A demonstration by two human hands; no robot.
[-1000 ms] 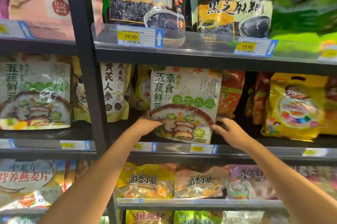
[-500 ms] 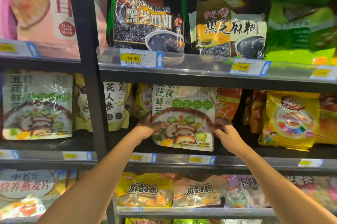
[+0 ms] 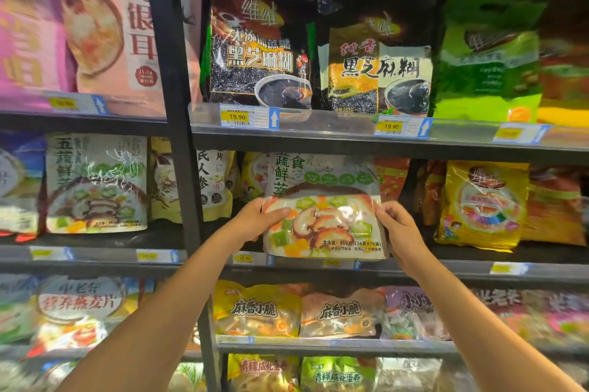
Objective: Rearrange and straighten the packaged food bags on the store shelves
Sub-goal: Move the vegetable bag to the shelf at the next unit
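Note:
A white vegetable oatmeal bag (image 3: 323, 216) printed with a bowl of mushrooms and greens stands on the middle shelf (image 3: 446, 259), its lower part tipped out toward me over the shelf edge. My left hand (image 3: 255, 219) grips its left edge, thumb on the front. My right hand (image 3: 400, 229) pinches its right edge, fingers behind. Its top is hidden under the shelf above. An orange bag (image 3: 392, 178) stands behind it to the right, and a cream ginseng oatmeal bag (image 3: 213, 184) to the left.
A black upright post (image 3: 178, 143) divides the shelving. Black sesame paste bags (image 3: 258, 50) and a green bag (image 3: 487, 60) fill the upper shelf. A yellow bag (image 3: 481, 203) stands to the right, a matching vegetable bag (image 3: 95, 184) to the left. Snack bags (image 3: 258, 312) lie below.
The view tilted up, so the shelves sit lower in frame. Both hands shifted up the bag's sides and pulled its bottom outward toward me.

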